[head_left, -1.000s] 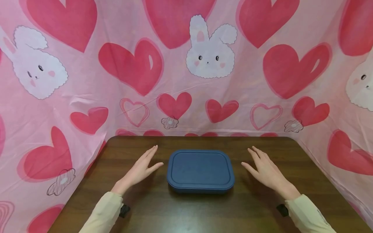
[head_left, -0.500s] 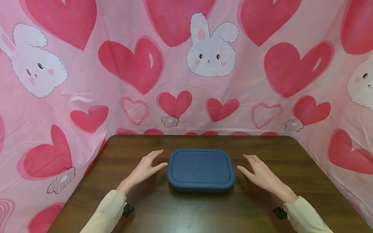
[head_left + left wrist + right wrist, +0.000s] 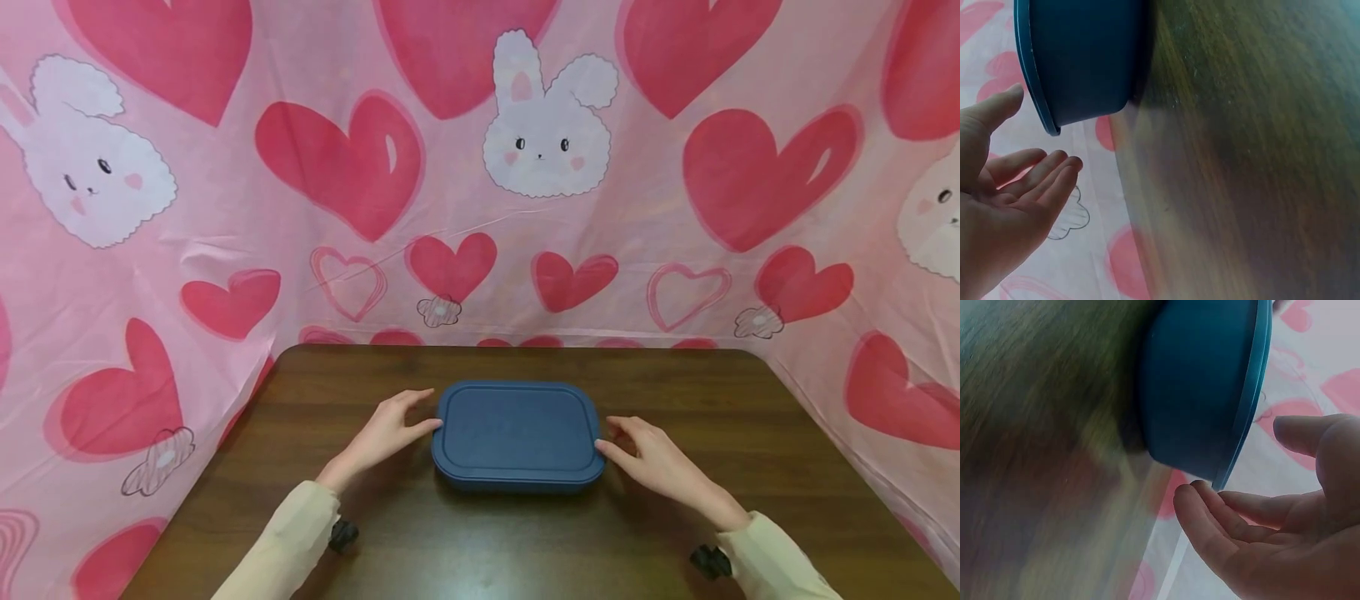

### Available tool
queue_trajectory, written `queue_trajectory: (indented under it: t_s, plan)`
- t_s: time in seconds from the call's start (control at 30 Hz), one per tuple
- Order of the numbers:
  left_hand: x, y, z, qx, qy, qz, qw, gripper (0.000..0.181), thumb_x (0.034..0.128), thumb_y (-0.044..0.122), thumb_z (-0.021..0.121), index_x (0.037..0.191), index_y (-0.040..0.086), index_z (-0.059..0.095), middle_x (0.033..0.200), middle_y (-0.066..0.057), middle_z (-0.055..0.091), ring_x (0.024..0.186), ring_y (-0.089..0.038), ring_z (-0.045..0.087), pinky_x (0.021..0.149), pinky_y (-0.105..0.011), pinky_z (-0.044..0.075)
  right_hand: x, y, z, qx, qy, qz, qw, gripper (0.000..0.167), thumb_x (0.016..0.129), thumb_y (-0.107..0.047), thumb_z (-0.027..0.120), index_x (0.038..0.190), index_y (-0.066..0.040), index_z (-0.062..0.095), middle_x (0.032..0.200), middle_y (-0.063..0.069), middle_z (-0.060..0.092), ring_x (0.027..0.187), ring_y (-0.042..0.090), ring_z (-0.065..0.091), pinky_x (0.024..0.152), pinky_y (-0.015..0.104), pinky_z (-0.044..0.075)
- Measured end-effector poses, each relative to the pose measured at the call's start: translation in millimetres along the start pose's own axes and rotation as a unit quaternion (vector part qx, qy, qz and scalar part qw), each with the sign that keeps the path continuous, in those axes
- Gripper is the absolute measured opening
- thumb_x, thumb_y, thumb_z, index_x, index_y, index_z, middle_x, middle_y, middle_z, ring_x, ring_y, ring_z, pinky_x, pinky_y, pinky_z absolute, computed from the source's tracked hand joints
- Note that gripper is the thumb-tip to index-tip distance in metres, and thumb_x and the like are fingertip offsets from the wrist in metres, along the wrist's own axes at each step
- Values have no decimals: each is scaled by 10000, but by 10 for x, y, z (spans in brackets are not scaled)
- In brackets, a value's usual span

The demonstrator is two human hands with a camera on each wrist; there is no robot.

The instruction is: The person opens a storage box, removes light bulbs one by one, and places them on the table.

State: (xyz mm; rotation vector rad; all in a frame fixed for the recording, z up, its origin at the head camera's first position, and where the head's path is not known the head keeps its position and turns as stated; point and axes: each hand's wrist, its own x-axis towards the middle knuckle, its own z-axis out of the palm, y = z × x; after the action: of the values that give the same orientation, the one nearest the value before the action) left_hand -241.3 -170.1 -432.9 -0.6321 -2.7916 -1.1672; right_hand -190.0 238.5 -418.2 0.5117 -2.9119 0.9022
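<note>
A dark blue rectangular container with a lid [image 3: 517, 429] lies flat on the table, its lid on. My left hand [image 3: 386, 433] is at its left end, thumb and fingers spread apart. A small gap shows between that hand and the container wall [image 3: 1085, 56] in the left wrist view. On the opposite end is my right hand [image 3: 660, 462], its thumb by the lid's edge and fingers loosely bent. From the right wrist view, the fingertips are close to the container's far corner [image 3: 1188, 465]; whether they touch it I cannot tell. Neither hand grips anything.
The brown wooden table [image 3: 525, 550] has rounded far corners. A pink cloth [image 3: 465, 208] printed with hearts and rabbits hangs behind it and along both sides. Pale sleeves cover both forearms, with a small black device [image 3: 343, 536] under the left wrist and another black device [image 3: 710, 562] under the right.
Both hands have come inward from either side toward the container's ends, and their fingers have bent a little more. The container has stayed in place.
</note>
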Motion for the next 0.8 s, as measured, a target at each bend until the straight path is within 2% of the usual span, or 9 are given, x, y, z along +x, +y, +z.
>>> queue_trajectory:
  t_s: [0.2, 0.43, 0.67, 0.8]
  plan:
    - [61, 8, 56, -110, -81, -131, 9998, 615, 897, 315, 730, 1396, 6, 546, 1366, -173, 617, 1211, -322, 635, 1014, -466, 534, 12, -31, 46, 78, 28, -88, 9999, 526, 947, -324, 662, 1260, 94, 600, 1042, 103, 703, 874, 139, 670, 757, 322, 592]
    - [110, 8, 107, -237, -41, -1, 9997, 557, 912, 275, 716, 1367, -10, 569, 1308, -182, 645, 1159, -296, 673, 997, -454, 545, 21, -34, 76, 35, 50, -189, 9998, 503, 931, -315, 684, 1239, 78, 619, 1006, 63, 702, 849, 109, 654, 719, 238, 567]
    - [140, 14, 134, -297, -70, 49, 9995, 540, 921, 253, 707, 1363, -24, 567, 1282, -198, 647, 1127, -298, 690, 962, -426, 565, 21, -33, 73, 76, 124, -405, 9991, 487, 916, -264, 703, 1225, 102, 615, 987, 76, 706, 838, 110, 662, 722, 285, 593]
    - [149, 19, 136, -328, -102, 39, 9994, 532, 922, 241, 705, 1362, -26, 568, 1275, -201, 649, 1116, -299, 695, 948, -417, 572, 24, -32, 78, 97, 157, -455, 9988, 482, 909, -256, 711, 1216, 104, 617, 955, 56, 701, 814, 71, 646, 701, 261, 584]
